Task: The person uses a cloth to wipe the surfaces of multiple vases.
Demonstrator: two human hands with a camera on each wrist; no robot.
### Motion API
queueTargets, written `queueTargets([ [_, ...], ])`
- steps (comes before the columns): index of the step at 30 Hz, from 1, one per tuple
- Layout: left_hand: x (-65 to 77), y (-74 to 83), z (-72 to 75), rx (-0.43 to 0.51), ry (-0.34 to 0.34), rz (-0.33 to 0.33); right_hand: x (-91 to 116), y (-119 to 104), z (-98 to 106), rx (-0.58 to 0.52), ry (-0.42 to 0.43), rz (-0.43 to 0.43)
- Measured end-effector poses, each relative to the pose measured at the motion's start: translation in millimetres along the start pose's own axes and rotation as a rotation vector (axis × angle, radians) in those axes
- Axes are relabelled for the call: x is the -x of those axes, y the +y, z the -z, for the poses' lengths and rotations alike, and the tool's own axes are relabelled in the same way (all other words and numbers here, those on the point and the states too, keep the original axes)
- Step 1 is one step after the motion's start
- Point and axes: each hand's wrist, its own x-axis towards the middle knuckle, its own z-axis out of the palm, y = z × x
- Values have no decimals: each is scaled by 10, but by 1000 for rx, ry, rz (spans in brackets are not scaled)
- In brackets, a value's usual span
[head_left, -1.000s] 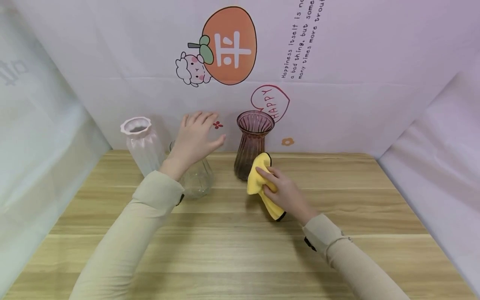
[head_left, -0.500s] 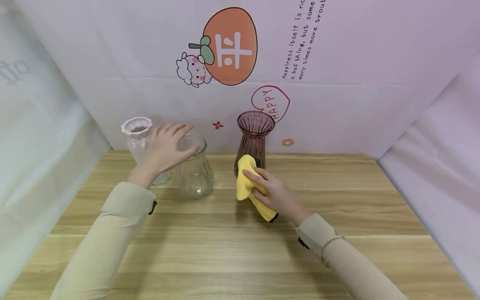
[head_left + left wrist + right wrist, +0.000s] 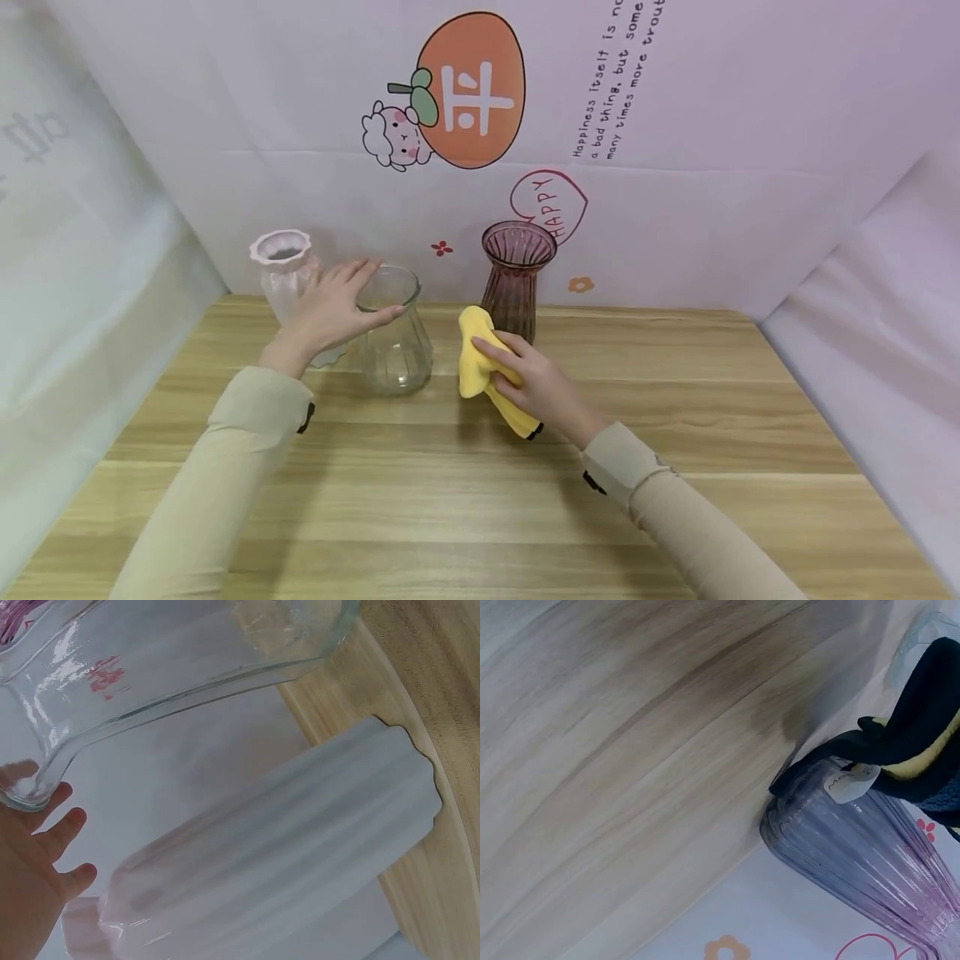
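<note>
My left hand [image 3: 326, 312] is at the left side of the clear glass vase's [image 3: 397, 358] rim, fingers spread and thumb stretched across its neck in the head view. In the left wrist view its fingertips are right by the rim. Left of it, partly behind the hand, stands a pinkish-white ribbed vase [image 3: 279, 287]. My right hand [image 3: 536, 379] grips a bunched yellow cloth [image 3: 474, 358] with dark edging, in front of a purple glass vase [image 3: 517, 292]. The cloth's dark edge and white tag overlap that vase's base [image 3: 847, 847] in the right wrist view.
All three vases stand near the back edge of the wood-grain table [image 3: 420, 492]. Behind them hangs a white printed backdrop [image 3: 660, 225], and white cloth walls [image 3: 112, 233] close off both sides.
My left hand has come left and down from above the clear vase to its rim's left side. My right hand has carried the yellow cloth leftward along the purple vase's front.
</note>
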Motion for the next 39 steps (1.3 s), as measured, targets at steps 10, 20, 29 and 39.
queueTargets([
  [10,-28,22,-80,87,1,30,-49,-3,-22,-10,48,4],
  [20,-66,160,-179,77,27,-43,-81,-15,-61,-20,61,-44],
  [29,-90,316,-233,73,47,-74,-136,-55,-76,-37,72,-83],
  [39,-93,449,-285,78,32,-84,-173,-68,-155,-67,80,-82],
])
